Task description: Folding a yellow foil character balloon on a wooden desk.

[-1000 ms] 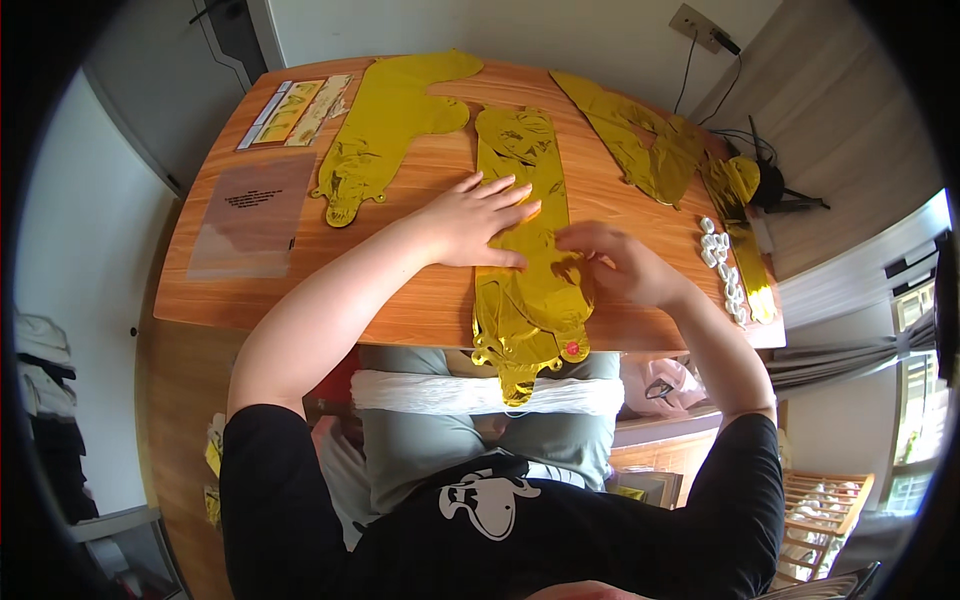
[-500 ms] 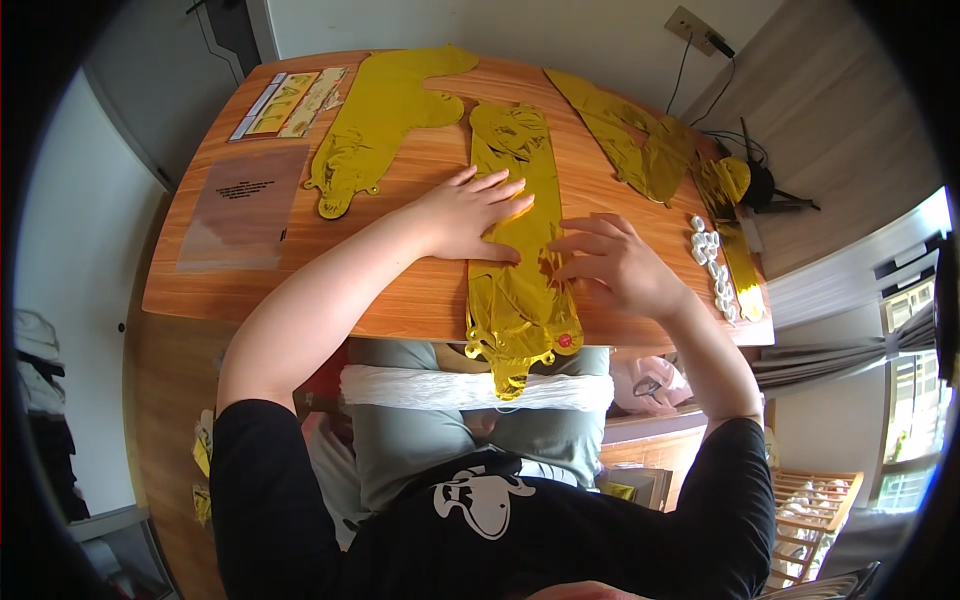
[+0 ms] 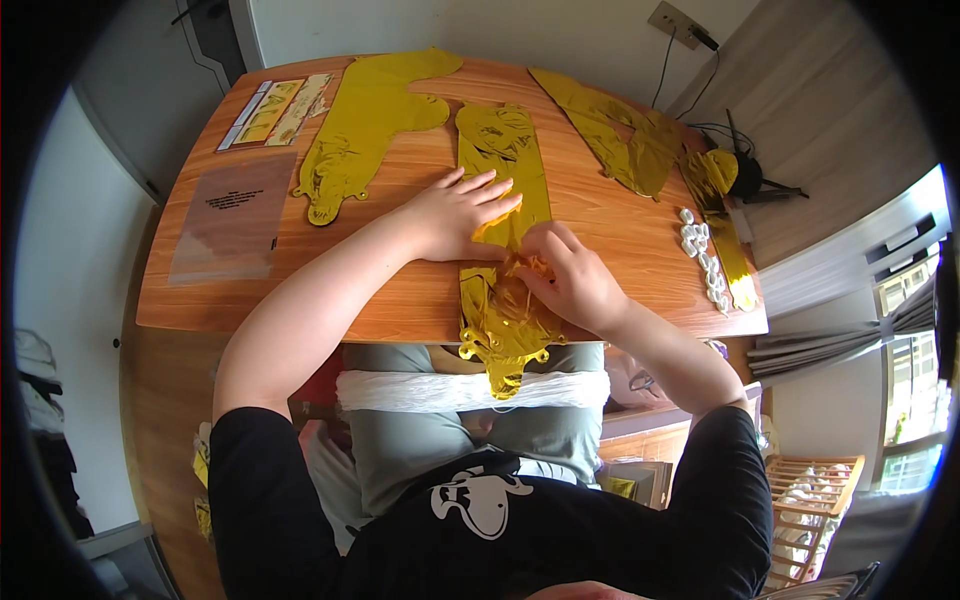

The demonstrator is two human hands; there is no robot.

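Note:
A flat gold foil balloon (image 3: 508, 318) lies lengthwise in front of me, its tabbed near end hanging over the table's front edge. My left hand (image 3: 460, 217) rests on its middle, palm down with the fingers spread. Just right of it, my right hand (image 3: 575, 277) has its fingers closed on the foil, bunching it into creases beside my left thumb. The foil between the two hands is wrinkled and partly hidden by the right fingers. The balloon's far end stays flat on the wood.
Other gold foil balloons (image 3: 372, 125) (image 3: 600, 125) (image 3: 722, 205) lie left and right on the table (image 3: 330, 270). Small white string coils (image 3: 705, 258) sit at the right. A printed packet (image 3: 275, 112) and clear plastic bag (image 3: 232, 215) lie left. A white string bundle (image 3: 400, 390) spans my lap.
My right hand has moved left and closed on the foil, gathering the balloon's right side toward my left hand. The left hand stays spread in place on the balloon. The view has shifted slightly.

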